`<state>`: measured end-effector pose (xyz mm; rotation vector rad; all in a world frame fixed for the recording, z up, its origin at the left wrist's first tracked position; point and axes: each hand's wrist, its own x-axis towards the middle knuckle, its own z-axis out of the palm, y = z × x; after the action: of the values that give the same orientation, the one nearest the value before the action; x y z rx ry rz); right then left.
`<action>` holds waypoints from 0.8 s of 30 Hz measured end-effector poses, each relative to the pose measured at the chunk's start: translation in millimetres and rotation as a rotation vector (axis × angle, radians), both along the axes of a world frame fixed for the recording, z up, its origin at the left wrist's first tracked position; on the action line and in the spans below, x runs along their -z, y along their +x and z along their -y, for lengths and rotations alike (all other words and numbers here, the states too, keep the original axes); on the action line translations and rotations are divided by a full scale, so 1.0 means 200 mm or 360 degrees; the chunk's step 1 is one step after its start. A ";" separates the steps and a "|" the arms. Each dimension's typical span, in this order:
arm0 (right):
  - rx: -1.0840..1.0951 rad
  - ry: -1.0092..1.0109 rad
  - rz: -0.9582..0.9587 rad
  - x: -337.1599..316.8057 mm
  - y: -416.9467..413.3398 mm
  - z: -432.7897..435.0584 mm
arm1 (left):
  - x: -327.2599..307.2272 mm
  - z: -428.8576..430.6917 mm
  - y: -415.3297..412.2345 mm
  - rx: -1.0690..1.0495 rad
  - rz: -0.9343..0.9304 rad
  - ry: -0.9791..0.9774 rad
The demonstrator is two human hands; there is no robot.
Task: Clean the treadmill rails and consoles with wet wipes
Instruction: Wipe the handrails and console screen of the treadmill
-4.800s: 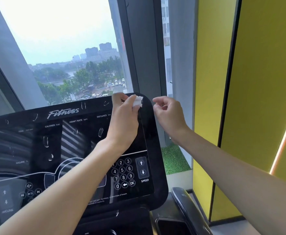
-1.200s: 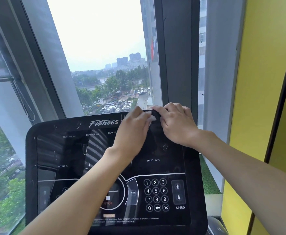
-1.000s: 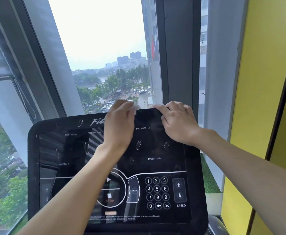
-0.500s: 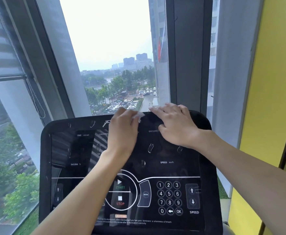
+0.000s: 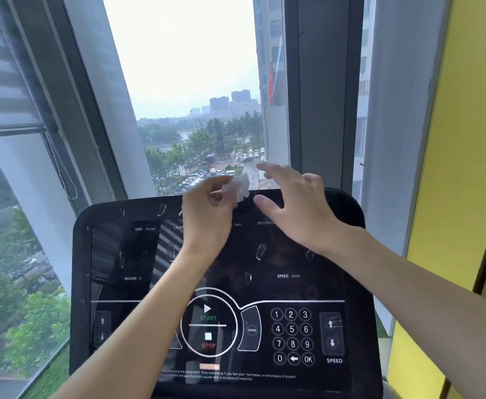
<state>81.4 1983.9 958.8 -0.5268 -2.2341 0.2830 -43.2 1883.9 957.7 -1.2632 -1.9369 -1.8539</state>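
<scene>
Bright overcast daylight entering through the window (image 5: pixel 184 82) ahead of me, sky clipped to white, glossy black console (image 5: pixel 264 289) carrying striped reflections and small glare marks, my right hand (image 5: pixel 296 208) and the wipe (image 5: pixel 237 187) softened by motion blur, frame lines bowed at both edges by the wide lens.

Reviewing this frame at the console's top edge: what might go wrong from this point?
1. The left hand pinches the wipe only as a small crumpled wad at the top edge of the console; it may slip and fall behind.
2. The left forearm hangs close beside the START button; a brush could trigger it.
3. Droplets sit on the screen and may dry into streaks if missed.
</scene>
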 end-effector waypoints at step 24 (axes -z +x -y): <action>0.0798 0.0435 -0.0159 0.20 -0.39 0.25 | -0.09 0.04 -0.50 0.0284 -0.1340 -0.0832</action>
<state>4.3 1933.9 918.1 -0.8731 -1.9253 -0.2458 -142.3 1875.7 975.2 -1.9805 -1.8475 -0.6188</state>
